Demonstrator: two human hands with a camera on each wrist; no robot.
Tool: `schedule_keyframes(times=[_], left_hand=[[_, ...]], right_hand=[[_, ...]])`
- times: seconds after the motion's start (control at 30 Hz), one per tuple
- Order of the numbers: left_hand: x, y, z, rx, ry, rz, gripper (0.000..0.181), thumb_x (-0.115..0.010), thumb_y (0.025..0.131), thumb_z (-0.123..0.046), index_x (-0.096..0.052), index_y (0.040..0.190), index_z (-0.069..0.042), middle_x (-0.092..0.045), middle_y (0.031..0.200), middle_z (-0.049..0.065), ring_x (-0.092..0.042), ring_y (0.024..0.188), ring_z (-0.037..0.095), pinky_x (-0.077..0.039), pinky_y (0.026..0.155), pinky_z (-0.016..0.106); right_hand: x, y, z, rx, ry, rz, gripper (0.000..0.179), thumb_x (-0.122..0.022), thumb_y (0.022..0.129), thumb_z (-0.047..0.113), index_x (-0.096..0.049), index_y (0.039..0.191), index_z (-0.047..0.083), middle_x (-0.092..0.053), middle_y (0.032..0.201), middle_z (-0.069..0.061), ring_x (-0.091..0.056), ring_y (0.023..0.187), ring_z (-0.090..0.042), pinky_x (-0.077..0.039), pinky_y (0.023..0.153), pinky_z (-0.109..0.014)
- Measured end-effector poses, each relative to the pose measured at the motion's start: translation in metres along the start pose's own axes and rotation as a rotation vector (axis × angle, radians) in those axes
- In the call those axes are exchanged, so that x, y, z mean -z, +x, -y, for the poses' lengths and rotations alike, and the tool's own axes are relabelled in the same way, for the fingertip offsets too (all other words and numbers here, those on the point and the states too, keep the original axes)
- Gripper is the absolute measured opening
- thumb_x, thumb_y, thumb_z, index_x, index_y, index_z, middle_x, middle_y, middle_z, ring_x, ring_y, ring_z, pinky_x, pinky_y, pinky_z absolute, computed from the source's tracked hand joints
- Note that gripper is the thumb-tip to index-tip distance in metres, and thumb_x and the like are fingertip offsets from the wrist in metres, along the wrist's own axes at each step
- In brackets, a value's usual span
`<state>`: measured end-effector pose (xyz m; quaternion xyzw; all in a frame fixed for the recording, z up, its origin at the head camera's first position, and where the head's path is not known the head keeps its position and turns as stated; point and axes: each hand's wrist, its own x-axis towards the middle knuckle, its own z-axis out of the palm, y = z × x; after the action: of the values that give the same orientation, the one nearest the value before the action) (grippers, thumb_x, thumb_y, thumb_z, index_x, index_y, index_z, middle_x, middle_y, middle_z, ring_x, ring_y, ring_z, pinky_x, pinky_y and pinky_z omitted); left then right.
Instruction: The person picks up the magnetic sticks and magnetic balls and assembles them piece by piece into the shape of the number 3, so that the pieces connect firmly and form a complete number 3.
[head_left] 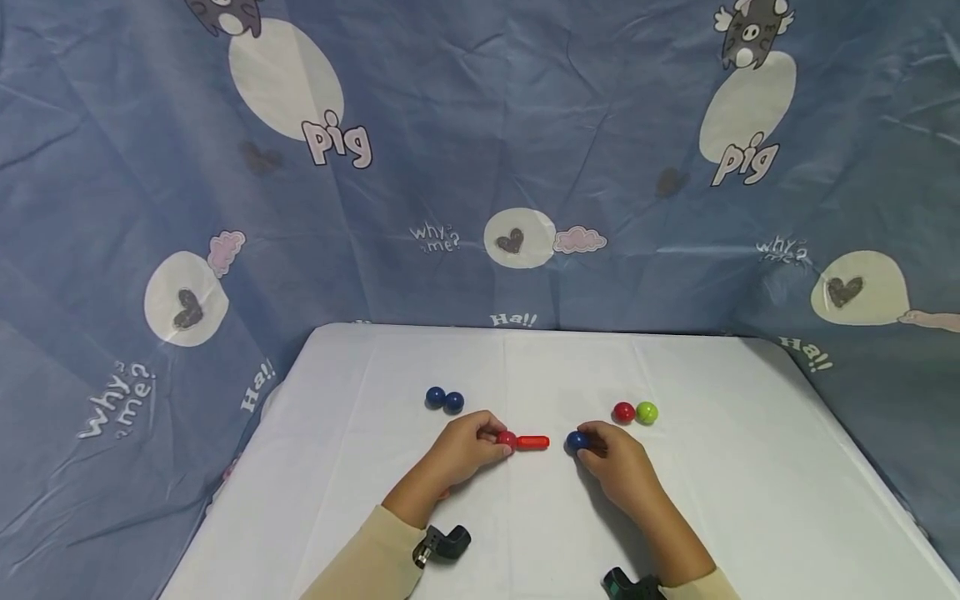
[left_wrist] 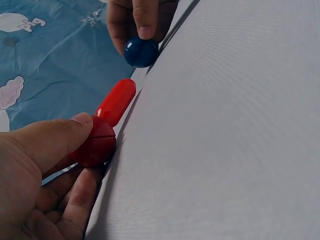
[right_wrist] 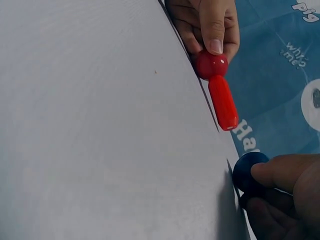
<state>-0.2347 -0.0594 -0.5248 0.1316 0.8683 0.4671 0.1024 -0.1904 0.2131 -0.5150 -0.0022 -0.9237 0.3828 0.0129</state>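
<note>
Blue cloth (head_left: 420,108) hangs beyond the white tabletop (head_left: 480,367), printed with words we can read: two "pig" marks (head_left: 337,139) high up, "why me?" (head_left: 435,237) lower, and "Ha!!" (head_left: 513,320) almost straight beyond the red rod (head_left: 533,442), just past the tabletop's far edge. We find "why me?" and "Ha!!" repeated farther out to the rod's left and right.

Our left hand (head_left: 468,450) pinches a red ball (head_left: 507,440) between thumb and fingers. That ball touches the rod's left end, and in the left wrist view we see a seam running across it. Our right hand (head_left: 618,467) pinches a blue ball (head_left: 577,441) just beside the rod's right end, with a gap between them. We cannot tell whether the rod rests on the tabletop or is held just above it.

Beyond the rod and to its left sit two more blue balls (head_left: 453,402), side by side. Beyond it and to its right, a second red ball (head_left: 623,412) sits beside a green ball (head_left: 647,412). Nearer us than the rod, black devices (head_left: 452,543) are worn at both wrists, by our beige sleeves (head_left: 367,554).
</note>
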Motion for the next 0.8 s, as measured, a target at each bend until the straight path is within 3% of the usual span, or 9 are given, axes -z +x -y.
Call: schedule_keyframes(times=[0.8], left_hand=[[0.001, 0.000, 0.000, -0.003, 0.002, -0.004, 0.021, -0.085, 0.089, -0.024, -0.073, 0.106, -0.019, -0.070, 0.091, -0.010, -0.065, 0.086, 0.010, -0.054, 0.078, 0.028]], right_hand=[[-0.015, 0.006, 0.014, -0.024, -0.025, 0.021, 0.037, -0.082, 0.091, 0.013, -0.072, 0.127, 0.013, -0.076, 0.122, -0.007, -0.072, 0.115, -0.027, -0.055, 0.101, -0.049]])
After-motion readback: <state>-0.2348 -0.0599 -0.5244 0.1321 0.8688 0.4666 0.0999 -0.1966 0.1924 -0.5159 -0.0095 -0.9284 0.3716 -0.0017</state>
